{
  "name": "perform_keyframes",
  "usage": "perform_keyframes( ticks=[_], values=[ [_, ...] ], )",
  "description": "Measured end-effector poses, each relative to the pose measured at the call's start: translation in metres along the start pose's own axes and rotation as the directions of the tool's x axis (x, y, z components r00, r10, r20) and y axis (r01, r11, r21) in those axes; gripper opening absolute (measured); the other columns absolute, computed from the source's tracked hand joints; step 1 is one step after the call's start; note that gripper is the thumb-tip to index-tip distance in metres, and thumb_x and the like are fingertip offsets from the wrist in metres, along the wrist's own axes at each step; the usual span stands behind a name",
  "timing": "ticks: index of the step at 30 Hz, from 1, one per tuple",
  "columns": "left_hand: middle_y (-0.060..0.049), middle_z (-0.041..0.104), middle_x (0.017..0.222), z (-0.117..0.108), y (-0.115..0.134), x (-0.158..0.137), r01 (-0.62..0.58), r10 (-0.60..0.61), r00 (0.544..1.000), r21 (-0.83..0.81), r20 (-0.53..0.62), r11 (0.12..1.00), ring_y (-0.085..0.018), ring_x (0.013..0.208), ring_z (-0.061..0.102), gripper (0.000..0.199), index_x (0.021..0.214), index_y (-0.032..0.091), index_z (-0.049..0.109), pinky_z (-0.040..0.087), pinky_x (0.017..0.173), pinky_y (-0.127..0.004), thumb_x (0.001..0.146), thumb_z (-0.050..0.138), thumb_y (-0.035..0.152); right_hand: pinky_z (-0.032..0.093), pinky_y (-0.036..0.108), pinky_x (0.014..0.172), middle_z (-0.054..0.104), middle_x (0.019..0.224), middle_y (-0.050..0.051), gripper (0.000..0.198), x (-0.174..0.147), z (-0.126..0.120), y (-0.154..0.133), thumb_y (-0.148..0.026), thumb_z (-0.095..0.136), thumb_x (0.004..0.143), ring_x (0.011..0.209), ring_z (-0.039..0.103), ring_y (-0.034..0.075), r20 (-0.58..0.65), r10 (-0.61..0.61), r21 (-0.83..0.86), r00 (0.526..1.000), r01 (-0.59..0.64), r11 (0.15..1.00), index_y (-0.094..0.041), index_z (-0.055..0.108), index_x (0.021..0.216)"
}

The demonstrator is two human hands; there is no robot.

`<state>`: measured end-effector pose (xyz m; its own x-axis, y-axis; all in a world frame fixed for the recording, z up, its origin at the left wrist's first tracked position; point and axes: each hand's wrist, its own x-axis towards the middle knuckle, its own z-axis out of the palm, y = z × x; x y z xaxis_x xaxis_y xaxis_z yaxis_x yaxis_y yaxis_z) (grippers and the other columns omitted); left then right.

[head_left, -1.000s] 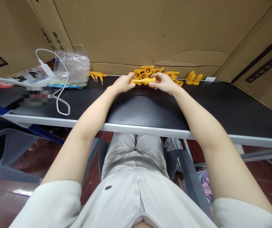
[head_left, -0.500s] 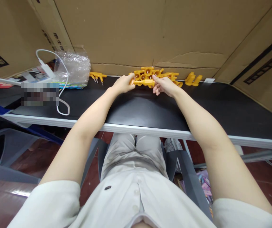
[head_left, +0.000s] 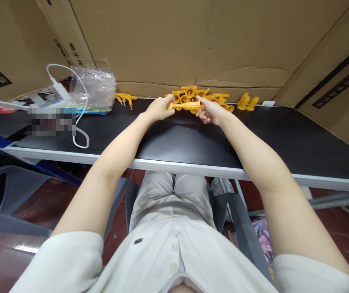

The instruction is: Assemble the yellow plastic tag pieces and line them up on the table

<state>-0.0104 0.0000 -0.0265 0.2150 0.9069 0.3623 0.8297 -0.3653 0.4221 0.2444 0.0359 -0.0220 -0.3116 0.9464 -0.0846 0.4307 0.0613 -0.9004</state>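
Observation:
Between my hands, level above the back of the black table, is a yellow plastic corkscrew with a wider hollow sleeve at its right end. My left hand is closed around its handle end at the left. At the sleeve's right end, my right hand has its thumb and curled fingers closed on the rim. Behind the corkscrew lies a pile of yellow hollow sleeves, several with their round mouths facing me. Left of my hands, yellow T-handles with metal spirals rest at the table's back edge.
Two yellow sleeves stand to the right, beside a white tag. At left are a clear plastic bag and a white cable. Cardboard walls the back. A metal edge fronts the black tabletop.
The corkscrew and my left hand have shifted slightly to the right. The fingers of my right hand have curled in more around the sleeve's end.

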Motion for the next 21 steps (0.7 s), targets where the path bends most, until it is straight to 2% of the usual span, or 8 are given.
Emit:
perform_keyframes(
  ticks=[3,5,7,10,12,13,21],
  values=[
    [-0.008,0.078,0.109,0.0,-0.001,0.0,0.006,-0.006,1.0,0.006,0.003,1.0,-0.04,0.127,0.073,0.045,0.125,0.027,0.072,0.051,0.111,-0.045,0.081,0.073,0.018,0.045,0.033,0.041,0.05,0.05,0.003,0.093,0.001,-0.003,0.0,-0.114,0.043,0.083,0.039,0.034,0.013,0.028,0.033,-0.018,0.999,-0.033,0.999,-0.024,0.069,0.082],
    [-0.007,0.078,0.109,0.0,-0.001,0.001,0.013,-0.013,1.0,-0.006,-0.007,1.0,-0.04,0.128,0.072,0.044,0.123,0.027,0.072,0.051,0.113,-0.045,0.081,0.073,0.018,0.051,0.035,0.045,0.063,0.059,0.008,0.094,-0.002,-0.006,-0.003,-0.112,0.041,0.086,0.041,0.043,0.015,0.055,0.04,-0.024,0.998,-0.039,0.999,-0.023,0.07,0.084],
    [-0.007,0.077,0.107,0.001,-0.001,0.002,0.024,-0.025,0.999,-0.028,-0.021,0.999,-0.04,0.127,0.072,0.041,0.12,0.027,0.072,0.05,0.114,-0.046,0.08,0.073,0.017,0.057,0.036,0.049,0.076,0.075,0.012,0.088,-0.007,-0.008,-0.007,-0.107,0.049,0.09,0.047,0.057,0.018,0.043,0.001,-0.016,0.999,-0.001,1.0,-0.022,0.072,0.09],
    [-0.007,0.076,0.106,0.0,-0.001,0.002,0.052,-0.053,0.998,-0.037,-0.027,0.998,-0.039,0.123,0.073,0.037,0.116,0.026,0.071,0.05,0.114,-0.047,0.08,0.073,0.016,0.063,0.032,0.057,0.084,0.096,0.01,0.062,-0.016,-0.009,-0.012,-0.082,0.084,0.09,0.06,0.072,0.018,-0.036,-0.122,0.016,0.992,0.123,0.992,-0.022,0.071,0.1],
    [-0.007,0.076,0.106,-0.001,0.0,0.002,0.057,-0.057,0.998,-0.016,-0.024,0.998,-0.038,0.12,0.074,0.035,0.114,0.025,0.071,0.05,0.112,-0.046,0.08,0.073,0.016,0.062,0.028,0.06,0.085,0.1,0.009,0.053,-0.02,-0.008,-0.014,-0.064,0.097,0.087,0.063,0.073,0.016,-0.072,-0.165,0.03,0.984,0.167,0.985,-0.021,0.07,0.101],
    [-0.007,0.076,0.105,-0.001,0.0,0.001,0.055,-0.055,0.998,-0.004,-0.026,0.998,-0.038,0.119,0.074,0.034,0.113,0.025,0.071,0.051,0.111,-0.046,0.08,0.073,0.016,0.062,0.027,0.06,0.085,0.099,0.009,0.051,-0.022,-0.008,-0.014,-0.06,0.099,0.087,0.063,0.073,0.015,-0.074,-0.169,0.033,0.983,0.172,0.985,-0.02,0.07,0.1],
    [-0.005,0.076,0.101,-0.001,-0.003,0.002,0.021,-0.022,0.999,-0.012,-0.042,1.0,-0.036,0.115,0.074,0.033,0.111,0.027,0.07,0.053,0.107,-0.043,0.079,0.073,0.019,0.066,0.035,0.066,0.082,0.083,0.012,0.06,-0.02,-0.006,-0.011,-0.077,0.089,0.089,0.067,0.078,0.022,-0.072,-0.177,0.003,0.982,0.177,0.984,-0.02,0.072,0.09]
  ],
)
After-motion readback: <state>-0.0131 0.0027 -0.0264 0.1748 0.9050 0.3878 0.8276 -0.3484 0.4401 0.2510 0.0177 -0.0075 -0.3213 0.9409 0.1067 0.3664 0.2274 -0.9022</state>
